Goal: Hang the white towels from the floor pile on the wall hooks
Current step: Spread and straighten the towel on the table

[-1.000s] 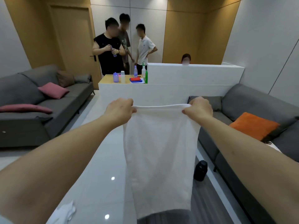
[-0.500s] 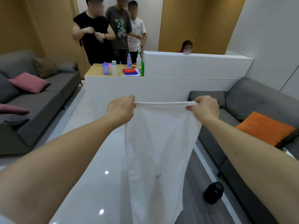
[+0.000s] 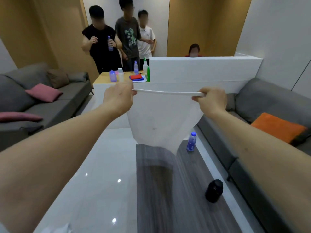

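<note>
- Both arms are reaching straight out, and a white towel [image 3: 161, 118] is hanging between the hands, out in front of the white counter [image 3: 202, 69] and up off the floor.
- The left hand [image 3: 118, 96] is pinching the towel's top left corner, fingers curled around the hem.
- The right hand [image 3: 211, 100] is gripping the top right corner the same way, thumb and fingers clamped on the rolled edge.
- The top edge is pulling pretty much taut between the two hands, and the rest is draping down and narrowing toward the bottom, which looks a bit blurry.
- A blue-labelled water bottle [image 3: 191, 142] is standing on the floor on the near side of the counter, just right of the towel's lower edge.
- A black jar-looking thing [image 3: 214, 190] is sitting on the floor too, closer to the camera than the bottle.
- On the wooden end of the counter some bottles and a red and blue folded cloth [image 3: 137, 77] are sitting.
- Three people [image 3: 121, 39] are standing behind the counter, plus one more person [image 3: 194, 50] peeking over its taller part.
- Grey sofas are flanking the counter: pink cushions [image 3: 44, 92] on the left one, an orange cushion [image 3: 277, 126] on the right one.
</note>
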Available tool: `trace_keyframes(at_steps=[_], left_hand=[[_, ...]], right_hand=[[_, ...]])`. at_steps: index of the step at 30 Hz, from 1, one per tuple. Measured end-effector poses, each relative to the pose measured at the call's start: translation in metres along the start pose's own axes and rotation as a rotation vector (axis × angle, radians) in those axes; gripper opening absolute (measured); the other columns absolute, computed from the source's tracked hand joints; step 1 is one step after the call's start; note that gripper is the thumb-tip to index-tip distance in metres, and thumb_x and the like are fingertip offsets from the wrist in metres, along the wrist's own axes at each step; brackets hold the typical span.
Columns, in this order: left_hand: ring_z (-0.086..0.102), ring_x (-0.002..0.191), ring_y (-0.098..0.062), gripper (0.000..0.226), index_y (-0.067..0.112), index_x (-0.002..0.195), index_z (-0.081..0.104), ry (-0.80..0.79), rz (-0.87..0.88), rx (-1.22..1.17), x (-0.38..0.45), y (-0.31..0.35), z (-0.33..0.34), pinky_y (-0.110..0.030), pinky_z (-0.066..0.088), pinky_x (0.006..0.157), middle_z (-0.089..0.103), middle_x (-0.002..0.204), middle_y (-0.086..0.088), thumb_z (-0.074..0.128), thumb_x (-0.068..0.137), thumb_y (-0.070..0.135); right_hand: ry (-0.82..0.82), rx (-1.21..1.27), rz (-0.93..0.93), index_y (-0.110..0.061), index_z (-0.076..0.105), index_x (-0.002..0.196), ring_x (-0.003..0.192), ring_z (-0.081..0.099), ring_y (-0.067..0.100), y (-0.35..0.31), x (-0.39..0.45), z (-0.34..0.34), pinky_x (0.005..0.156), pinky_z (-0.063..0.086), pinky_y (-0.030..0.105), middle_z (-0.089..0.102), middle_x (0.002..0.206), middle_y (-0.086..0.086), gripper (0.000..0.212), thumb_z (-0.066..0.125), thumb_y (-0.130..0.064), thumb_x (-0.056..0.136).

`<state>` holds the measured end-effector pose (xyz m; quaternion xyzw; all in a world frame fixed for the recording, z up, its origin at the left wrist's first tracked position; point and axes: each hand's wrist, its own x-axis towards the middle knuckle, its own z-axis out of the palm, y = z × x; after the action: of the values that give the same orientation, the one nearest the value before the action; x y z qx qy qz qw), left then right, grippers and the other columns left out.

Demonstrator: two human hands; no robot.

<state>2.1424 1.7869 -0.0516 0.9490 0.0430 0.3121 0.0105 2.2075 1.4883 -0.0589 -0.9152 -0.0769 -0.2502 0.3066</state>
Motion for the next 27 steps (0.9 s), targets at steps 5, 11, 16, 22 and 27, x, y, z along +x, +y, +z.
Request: trace_keyframes(at_steps=[5, 11, 16, 22, 27], left_hand=[[0.050, 0.070, -0.032, 0.013, 0.019, 0.086, 0.043, -0.126, -0.049, -0.045, -0.121, 0.040, 0.010, -0.036, 0.037, 0.058, 0.063, 0.085, -0.008, 0.055, 0.093, 0.019], [0.049, 0.071, -0.020, 0.003, 0.019, 0.094, 0.055, -0.436, -0.094, -0.019, -0.268, 0.089, 0.041, -0.032, 0.035, 0.058, 0.064, 0.086, -0.001, 0.057, 0.092, 0.020], [0.055, 0.080, -0.019, 0.012, 0.025, 0.099, 0.066, -0.716, -0.041, 0.035, -0.374, 0.121, 0.058, -0.029, 0.040, 0.062, 0.059, 0.085, 0.001, 0.057, 0.091, 0.028], [0.057, 0.076, -0.015, 0.013, 0.023, 0.097, 0.070, -0.972, -0.055, 0.015, -0.494, 0.145, 0.045, -0.025, 0.041, 0.060, 0.060, 0.083, 0.004, 0.061, 0.088, 0.027], [0.057, 0.082, -0.017, 0.020, 0.022, 0.102, 0.069, -1.144, -0.048, -0.032, -0.582, 0.151, 0.016, -0.027, 0.045, 0.066, 0.059, 0.092, 0.002, 0.065, 0.086, 0.032]], right_hand=[[-0.200, -0.027, 0.015, -0.023, 0.078, 0.089, 0.084, 0.062, 0.026, 0.054, -0.089, -0.016, 0.074, 0.051, 0.036, 0.070, 0.080, 0.005, 0.008, 0.073, -0.027, 0.084], [-0.427, -0.117, 0.117, -0.029, 0.078, 0.090, 0.088, 0.065, 0.025, 0.133, -0.215, -0.018, 0.077, 0.051, 0.031, 0.073, 0.092, 0.000, 0.010, 0.072, -0.028, 0.083], [-0.628, -0.207, 0.235, -0.029, 0.078, 0.088, 0.080, 0.063, 0.022, 0.188, -0.320, -0.020, 0.073, 0.054, 0.032, 0.069, 0.080, -0.001, 0.012, 0.068, -0.025, 0.084], [-0.887, -0.240, 0.313, -0.018, 0.077, 0.103, 0.085, 0.064, 0.023, 0.213, -0.444, -0.047, 0.076, 0.055, 0.034, 0.071, 0.094, 0.007, 0.017, 0.067, -0.018, 0.089], [-1.083, -0.289, 0.327, -0.018, 0.072, 0.077, 0.067, 0.060, 0.013, 0.217, -0.535, -0.084, 0.060, 0.051, 0.025, 0.064, 0.073, -0.001, 0.011, 0.068, -0.018, 0.087]])
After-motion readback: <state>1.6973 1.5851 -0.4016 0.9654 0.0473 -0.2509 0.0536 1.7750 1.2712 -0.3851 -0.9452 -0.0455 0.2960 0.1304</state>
